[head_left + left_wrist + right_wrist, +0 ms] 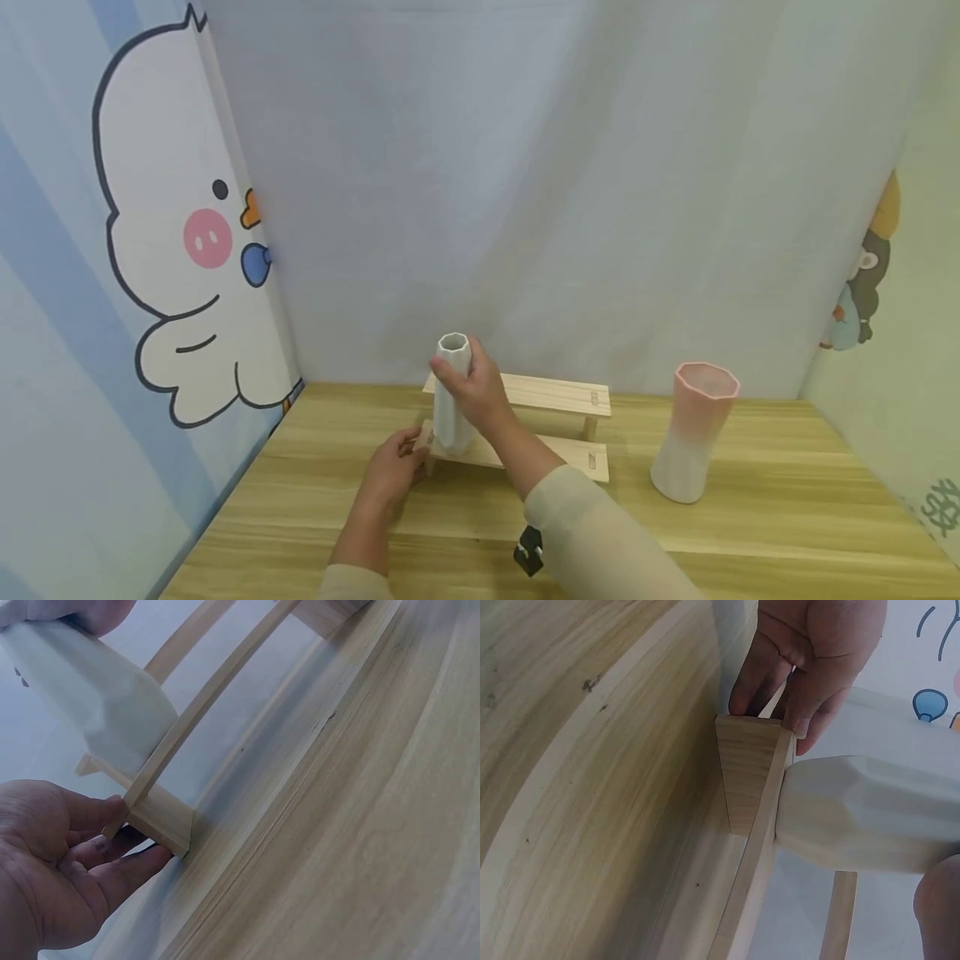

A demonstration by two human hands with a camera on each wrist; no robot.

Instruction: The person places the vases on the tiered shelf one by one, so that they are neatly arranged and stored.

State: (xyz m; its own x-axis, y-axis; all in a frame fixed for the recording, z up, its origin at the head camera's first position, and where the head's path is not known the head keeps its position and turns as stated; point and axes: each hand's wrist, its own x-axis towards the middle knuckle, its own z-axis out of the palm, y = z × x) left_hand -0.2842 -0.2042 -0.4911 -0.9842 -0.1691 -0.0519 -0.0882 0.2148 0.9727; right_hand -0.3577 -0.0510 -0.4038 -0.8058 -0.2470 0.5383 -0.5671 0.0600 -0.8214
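Note:
A white faceted vase [450,412] stands upright on the left part of the lower shelf of a two-tier wooden rack [555,454]. My right hand [480,387] grips the vase around its upper part, thumb at the front. At the rack's left end, my left hand [393,471] pinches the lower board's edge. The left wrist view shows that hand [60,862] with its thumb on the board and fingertips against the end support [165,821]. In the right wrist view, the base of the vase [855,814] touches the board [757,862].
A pink and white vase [693,433] stands on the wooden table [795,500] to the right of the rack. A small black object [529,550] lies near my right sleeve. Behind the table hangs a grey cloth [525,192], with cartoon-printed cloth at both sides.

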